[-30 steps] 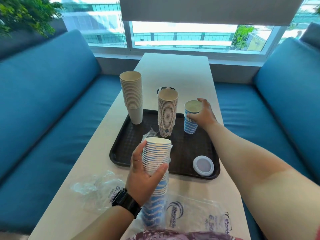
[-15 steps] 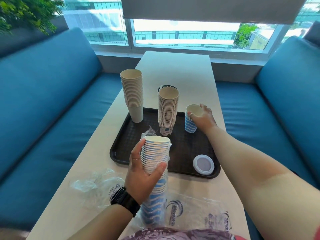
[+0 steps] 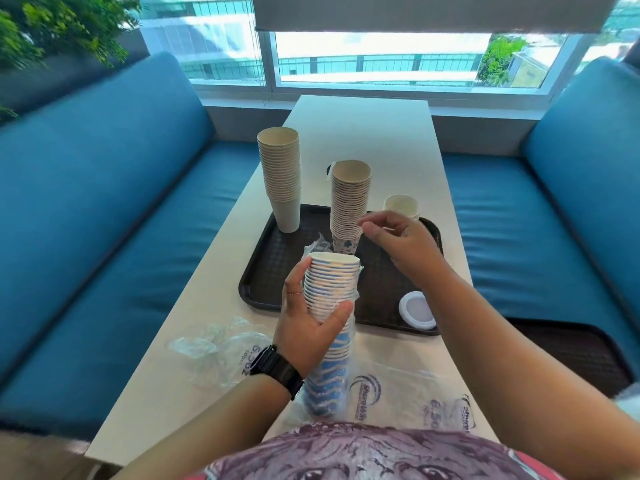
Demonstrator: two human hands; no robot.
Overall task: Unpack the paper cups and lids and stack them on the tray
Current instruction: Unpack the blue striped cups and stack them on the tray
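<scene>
My left hand [image 3: 304, 317] grips a tall stack of blue-striped paper cups [image 3: 330, 299] that stands upright on the table, its lower part still inside a plastic sleeve. My right hand [image 3: 401, 240] hovers empty over the black tray [image 3: 263, 271], fingers loosely curled, between that stack and the short blue-striped cups [image 3: 401, 206] at the tray's far right. A tall plain stack [image 3: 280, 174] and a printed stack [image 3: 349, 199] stand on the tray's far side. A white lid [image 3: 417, 310] lies at the tray's near right corner.
Empty clear plastic sleeves [image 3: 214, 344] and a printed bag [image 3: 415, 400] lie on the near table. A second dark tray [image 3: 568, 355] sits on the right blue bench [image 3: 554, 209]. A dark round object [image 3: 329, 168] peeks out behind the printed stack.
My right hand has let go of the short blue-striped cups on the tray and drawn back toward the stack in my left hand. The view has tilted down.
</scene>
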